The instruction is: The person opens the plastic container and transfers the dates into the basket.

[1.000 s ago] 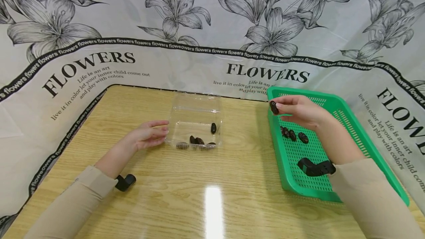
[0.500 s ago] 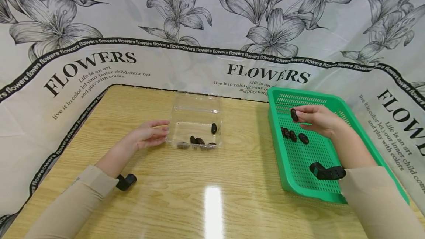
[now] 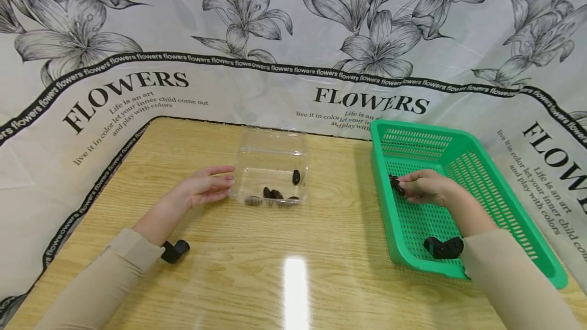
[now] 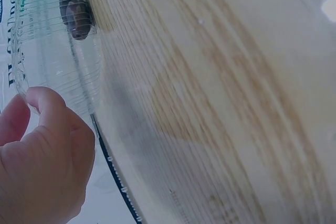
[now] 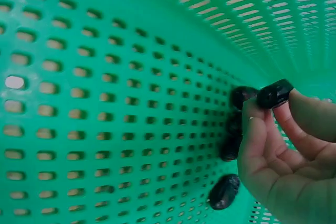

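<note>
My right hand [image 3: 426,187] reaches down into the green plastic basket [image 3: 509,208] and pinches a dark, oval dried date [image 5: 274,94] between thumb and fingers. Several more dates lie along the basket floor beside it, including a single date [image 5: 224,191] a little apart; the hand covers part of this group in the head view. On the left, my left hand [image 3: 204,186] holds the near edge of a clear plastic box [image 3: 270,142], with thumb and forefinger at its wall in the left wrist view. Inside the box are several dates, one date [image 3: 296,176] toward its right side.
Both containers stand on a wood-grain table [image 3: 238,269], with bare tabletop between them. A white flower-printed cloth [image 3: 257,90] hangs behind and along both sides. Each wrist carries a black camera mount, the right mount [image 3: 443,247] hanging over the basket.
My right hand has moved from the basket's left rim over its inside, then down toward the dates on its floor, still pinching the date. The left hand and box stay put.
</note>
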`<state>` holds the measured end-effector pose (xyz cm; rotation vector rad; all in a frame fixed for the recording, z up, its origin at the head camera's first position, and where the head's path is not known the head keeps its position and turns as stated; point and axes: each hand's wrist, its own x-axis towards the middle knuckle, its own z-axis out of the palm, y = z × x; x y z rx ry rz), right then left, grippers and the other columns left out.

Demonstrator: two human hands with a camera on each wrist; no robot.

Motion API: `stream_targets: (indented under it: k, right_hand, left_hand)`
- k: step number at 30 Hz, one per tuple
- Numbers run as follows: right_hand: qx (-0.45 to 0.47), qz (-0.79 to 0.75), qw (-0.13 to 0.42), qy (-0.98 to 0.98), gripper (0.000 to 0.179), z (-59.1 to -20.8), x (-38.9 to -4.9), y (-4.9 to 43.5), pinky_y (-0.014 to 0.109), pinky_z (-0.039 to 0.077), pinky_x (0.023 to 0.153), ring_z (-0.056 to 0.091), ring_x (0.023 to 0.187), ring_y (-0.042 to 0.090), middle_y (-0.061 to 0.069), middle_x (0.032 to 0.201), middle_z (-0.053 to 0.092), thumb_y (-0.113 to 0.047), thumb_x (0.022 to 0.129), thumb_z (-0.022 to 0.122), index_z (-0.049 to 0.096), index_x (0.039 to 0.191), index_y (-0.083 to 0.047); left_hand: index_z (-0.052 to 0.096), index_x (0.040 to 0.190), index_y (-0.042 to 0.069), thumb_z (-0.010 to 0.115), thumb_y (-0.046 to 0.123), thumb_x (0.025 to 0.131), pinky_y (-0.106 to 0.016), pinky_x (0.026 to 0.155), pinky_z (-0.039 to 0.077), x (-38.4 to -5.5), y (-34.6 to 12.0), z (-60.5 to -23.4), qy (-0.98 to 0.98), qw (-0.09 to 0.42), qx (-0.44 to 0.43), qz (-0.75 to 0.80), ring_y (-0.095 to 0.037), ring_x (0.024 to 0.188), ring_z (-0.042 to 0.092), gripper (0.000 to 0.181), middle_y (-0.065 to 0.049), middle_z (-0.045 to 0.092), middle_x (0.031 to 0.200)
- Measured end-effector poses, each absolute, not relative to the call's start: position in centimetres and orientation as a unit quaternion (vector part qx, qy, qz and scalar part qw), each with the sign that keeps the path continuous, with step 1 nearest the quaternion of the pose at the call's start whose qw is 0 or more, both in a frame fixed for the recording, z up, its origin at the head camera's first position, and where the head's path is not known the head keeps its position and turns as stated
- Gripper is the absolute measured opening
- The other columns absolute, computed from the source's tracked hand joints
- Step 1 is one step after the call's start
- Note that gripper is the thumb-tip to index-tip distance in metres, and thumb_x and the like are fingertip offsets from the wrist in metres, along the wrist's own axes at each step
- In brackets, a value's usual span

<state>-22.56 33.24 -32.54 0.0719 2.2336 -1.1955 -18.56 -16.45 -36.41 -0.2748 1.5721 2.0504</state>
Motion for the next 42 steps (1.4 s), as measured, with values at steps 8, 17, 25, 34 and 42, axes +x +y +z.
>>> stream_targets:
  k: [8,17,25,34,42]
  right_hand:
    - [0.043,-0.392,0.314,0.864,0.036,-33.5,-22.5,32.8,0.028,0.052,0.067,0.054,0.072,0.012,0.008,0.094,0.055,-0.007,0.097,0.048,0.041,0.124,0.016]
    - [0.043,-0.367,0.306,0.877,0.035,-33.5,-22.3,32.6,0.032,0.052,0.068,0.056,0.077,0.017,0.01,0.093,0.056,-0.012,0.096,0.051,0.048,0.119,0.013]
    - [0.032,-0.416,0.281,0.865,0.042,-31.5,-23.1,31.9,0.035,0.052,0.079,0.058,0.09,0.017,0.017,0.112,0.055,-0.021,0.097,0.05,0.046,0.126,0.01]
    - [0.038,-0.528,0.249,0.811,0.012,-26.5,-24.6,29.5,0.027,0.052,0.075,0.062,0.083,0.009,-0.006,0.089,0.065,-0.025,0.092,0.06,0.063,0.101,-0.017]
    - [-0.001,-0.554,0.269,0.788,0.017,-24.3,-24.9,24.3,0.028,0.052,0.079,0.063,0.086,0.012,-0.003,0.091,0.064,-0.016,0.091,0.061,0.061,0.107,-0.012]
  left_hand:
    - [0.02,0.146,-0.001,0.048,-0.005,0.093,-0.017,0.07,0.05,-18.5,-16.4,-36.4,0.583,0.267,-0.099,0.761,-0.008,0.083,0.055,0.06,-0.01,0.04,0.119]
    - [0.019,0.147,-0.001,0.047,-0.005,0.093,-0.017,0.071,0.05,-18.6,-16.5,-36.6,0.581,0.27,-0.095,0.762,-0.008,0.083,0.054,0.06,-0.011,0.039,0.121]
    - [0.019,0.147,0.0,0.047,-0.005,0.094,-0.016,0.072,0.05,-18.8,-16.7,-36.8,0.583,0.272,-0.094,0.76,-0.008,0.086,0.054,0.06,-0.01,0.038,0.122]
    - [0.019,0.147,0.0,0.046,-0.005,0.094,-0.017,0.07,0.05,-18.9,-16.6,-36.6,0.581,0.269,-0.097,0.762,-0.008,0.084,0.054,0.06,-0.01,0.039,0.121]
    - [0.019,0.147,-0.001,0.048,-0.004,0.094,-0.017,0.07,0.05,-18.8,-16.6,-36.7,0.582,0.269,-0.098,0.762,-0.008,0.086,0.055,0.06,-0.01,0.04,0.121]
